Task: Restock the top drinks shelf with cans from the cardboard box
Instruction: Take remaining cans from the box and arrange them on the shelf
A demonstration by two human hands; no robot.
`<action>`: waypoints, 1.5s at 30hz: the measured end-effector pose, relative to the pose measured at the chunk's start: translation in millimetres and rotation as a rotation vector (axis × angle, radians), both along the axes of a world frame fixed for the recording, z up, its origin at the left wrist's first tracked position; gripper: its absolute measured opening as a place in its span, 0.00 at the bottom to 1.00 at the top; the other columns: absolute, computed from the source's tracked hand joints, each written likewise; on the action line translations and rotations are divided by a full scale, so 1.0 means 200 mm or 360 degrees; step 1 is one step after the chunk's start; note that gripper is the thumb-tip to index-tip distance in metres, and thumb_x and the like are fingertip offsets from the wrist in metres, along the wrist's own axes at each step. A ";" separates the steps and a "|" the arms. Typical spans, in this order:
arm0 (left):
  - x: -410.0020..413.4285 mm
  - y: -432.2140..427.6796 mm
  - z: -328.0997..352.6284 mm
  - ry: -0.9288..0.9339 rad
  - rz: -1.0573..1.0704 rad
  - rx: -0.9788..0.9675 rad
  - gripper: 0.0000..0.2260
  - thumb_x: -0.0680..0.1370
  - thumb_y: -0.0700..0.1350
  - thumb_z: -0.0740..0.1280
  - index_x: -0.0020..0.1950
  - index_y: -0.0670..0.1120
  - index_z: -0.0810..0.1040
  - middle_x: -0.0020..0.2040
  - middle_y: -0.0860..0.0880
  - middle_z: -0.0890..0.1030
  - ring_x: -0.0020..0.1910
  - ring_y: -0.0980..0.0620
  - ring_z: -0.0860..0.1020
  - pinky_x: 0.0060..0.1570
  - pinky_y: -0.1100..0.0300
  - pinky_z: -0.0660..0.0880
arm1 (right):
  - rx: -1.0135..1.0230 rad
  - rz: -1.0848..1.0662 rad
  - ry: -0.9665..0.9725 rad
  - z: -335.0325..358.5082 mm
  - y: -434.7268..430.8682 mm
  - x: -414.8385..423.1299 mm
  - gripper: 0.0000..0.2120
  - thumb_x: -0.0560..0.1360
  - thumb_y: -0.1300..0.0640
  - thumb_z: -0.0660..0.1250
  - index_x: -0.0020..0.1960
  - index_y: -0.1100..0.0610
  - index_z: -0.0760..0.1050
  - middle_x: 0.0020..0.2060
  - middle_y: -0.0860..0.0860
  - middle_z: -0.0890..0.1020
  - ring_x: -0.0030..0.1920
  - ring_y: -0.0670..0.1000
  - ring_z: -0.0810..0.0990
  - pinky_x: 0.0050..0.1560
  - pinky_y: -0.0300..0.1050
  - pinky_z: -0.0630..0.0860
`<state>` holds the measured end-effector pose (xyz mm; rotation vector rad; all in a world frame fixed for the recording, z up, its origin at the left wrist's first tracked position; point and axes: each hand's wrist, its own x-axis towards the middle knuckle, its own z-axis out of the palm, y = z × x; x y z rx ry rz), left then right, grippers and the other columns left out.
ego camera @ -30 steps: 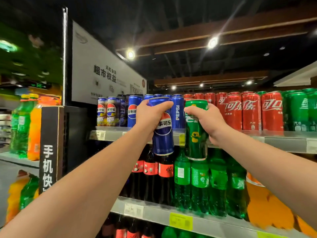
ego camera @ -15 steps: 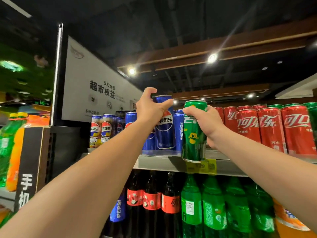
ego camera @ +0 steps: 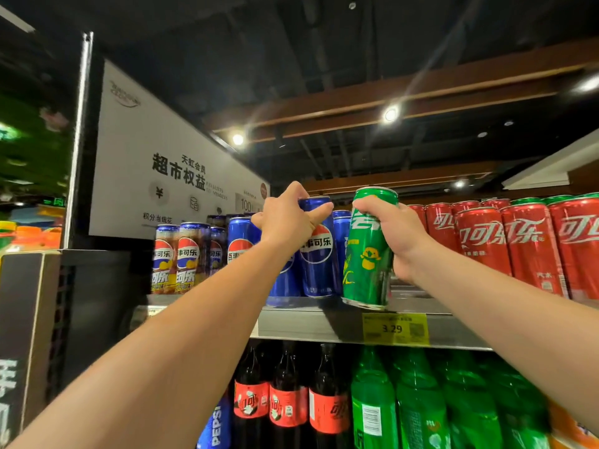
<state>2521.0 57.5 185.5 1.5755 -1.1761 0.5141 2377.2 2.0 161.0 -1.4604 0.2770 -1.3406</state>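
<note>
My left hand (ego camera: 287,218) grips a tall blue Pepsi can (ego camera: 319,254) near its top; the can's base is at the front of the top shelf (ego camera: 308,322), among other blue cans (ego camera: 241,244). A green Sprite can (ego camera: 368,254) is held in my right hand (ego camera: 397,234), tilted, its base just above the shelf's front edge beside the blue can. The cardboard box is out of view.
Red Coca-Cola cans (ego camera: 525,244) fill the top shelf to the right, with green cans (ego camera: 534,200) behind them. Darker Pepsi cans (ego camera: 181,257) stand at the left end. Bottles (ego camera: 372,403) fill the shelf below. A white sign (ego camera: 155,163) rises behind the cans; a yellow price tag (ego camera: 393,328) marks the edge.
Both cans have risen from in front of the shelf edge up to shelf level. The blue can now sits among the shelf cans, and the green can has come close beside it.
</note>
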 end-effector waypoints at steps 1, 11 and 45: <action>0.01 -0.01 0.00 -0.0021 0.0016 0.0019 0.17 0.74 0.64 0.65 0.54 0.55 0.70 0.53 0.48 0.79 0.58 0.45 0.72 0.61 0.46 0.62 | 0.0003 0.0009 0.0000 0.00 0.00 0.00 0.21 0.69 0.53 0.73 0.59 0.58 0.75 0.38 0.53 0.82 0.34 0.51 0.82 0.37 0.45 0.78; 0.02 -0.05 -0.07 -0.0055 0.0052 0.0133 0.18 0.73 0.64 0.65 0.57 0.56 0.72 0.63 0.46 0.70 0.64 0.39 0.65 0.63 0.47 0.59 | -0.0008 -0.0005 0.0067 -0.03 0.00 0.02 0.18 0.70 0.53 0.72 0.57 0.57 0.76 0.42 0.54 0.83 0.39 0.53 0.83 0.42 0.47 0.79; -0.20 0.07 -0.35 0.0576 -0.1672 0.0181 0.06 0.77 0.46 0.68 0.53 0.52 0.78 0.45 0.54 0.82 0.45 0.57 0.80 0.50 0.58 0.78 | 0.0081 -0.0462 0.0037 -0.09 0.15 -0.09 0.21 0.68 0.52 0.74 0.59 0.59 0.77 0.45 0.55 0.84 0.42 0.53 0.84 0.39 0.46 0.80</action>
